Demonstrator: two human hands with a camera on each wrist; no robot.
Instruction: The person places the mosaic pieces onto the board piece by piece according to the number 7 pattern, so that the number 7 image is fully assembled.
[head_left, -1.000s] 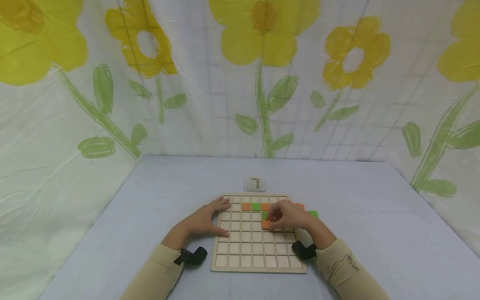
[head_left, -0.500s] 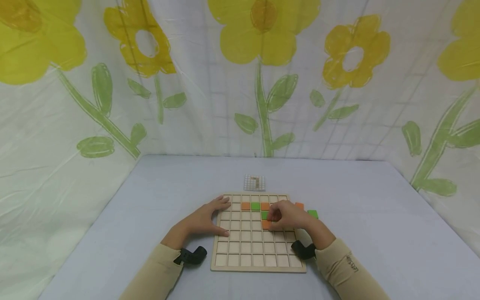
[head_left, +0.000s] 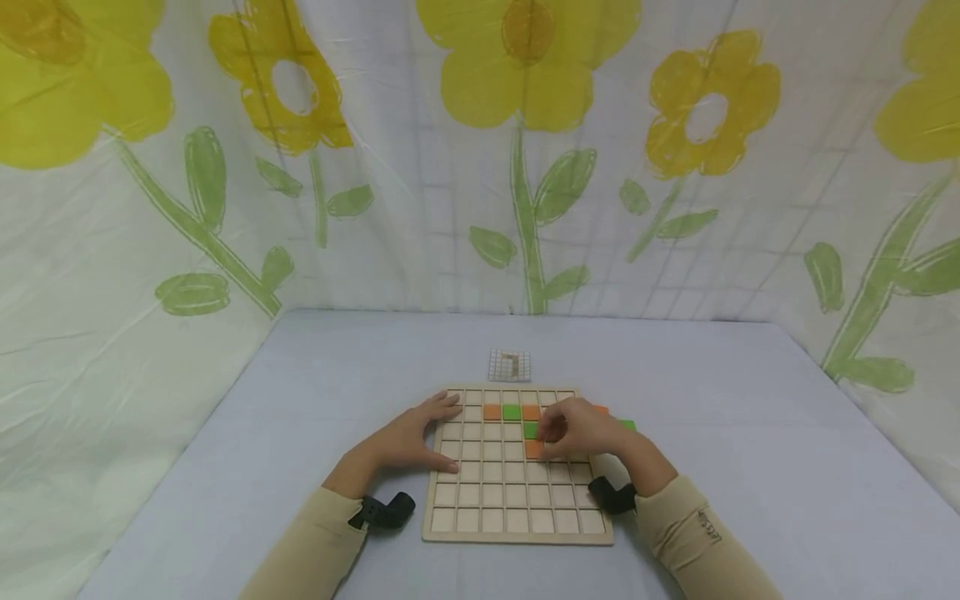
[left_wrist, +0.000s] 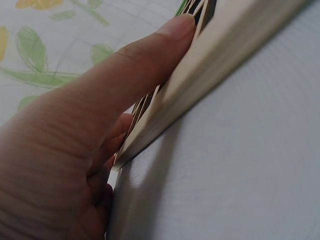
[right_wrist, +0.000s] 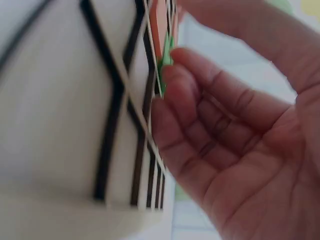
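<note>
A wooden grid board (head_left: 517,538) lies flat on the table. My left hand (head_left: 403,437) rests at its left edge with fingers spread; in the left wrist view the thumb (left_wrist: 172,32) lies on the rim. Set in the grid's second row are an orange tile (head_left: 492,412), a green tile (head_left: 512,412) and another orange tile (head_left: 531,412). Below the last come a green tile (head_left: 529,431) and an orange tile (head_left: 533,450). My right hand (head_left: 581,429) is over the board, thumb at the lower orange tile, fingers loosely curled; the right wrist view shows nothing between them.
Behind the board lies a small grid card (head_left: 509,365) bearing a pattern. Right of the board, partly hidden by the right hand and forearm, are a loose orange tile (head_left: 602,409) and green tile (head_left: 628,424). A flower-print curtain (head_left: 420,275) hangs around the table.
My right hand has shifted slightly right, showing more of the lower orange tile and covering more of the loose tiles beyond. The left hand stays put.
</note>
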